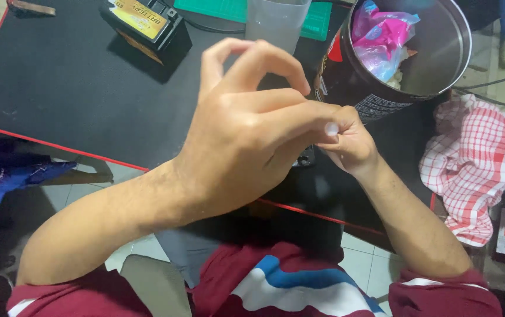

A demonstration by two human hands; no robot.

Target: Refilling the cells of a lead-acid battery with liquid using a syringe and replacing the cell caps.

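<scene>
A small white piece [331, 128] sits pinched where the two hands meet, raised above the near edge of the black mat [70, 88]; what it is cannot be told. The left hand [246, 129] grips it with thumb and a lower finger while its other fingers curl loosely upward; the right hand [352, 144], mostly hidden behind the left, closes on it from the other side. The mat has a red border and covers a table. On it stand a dark round tin [393, 58] stuffed with pink and clear plastic bags, a translucent plastic cup [276, 20], a black battery with a yellow label [143, 26] and a green cutting mat [217, 9]. A red-and-white checked cloth [475, 158] lies at the right. Pale floor tiles [129, 173] show below the table edge.
</scene>
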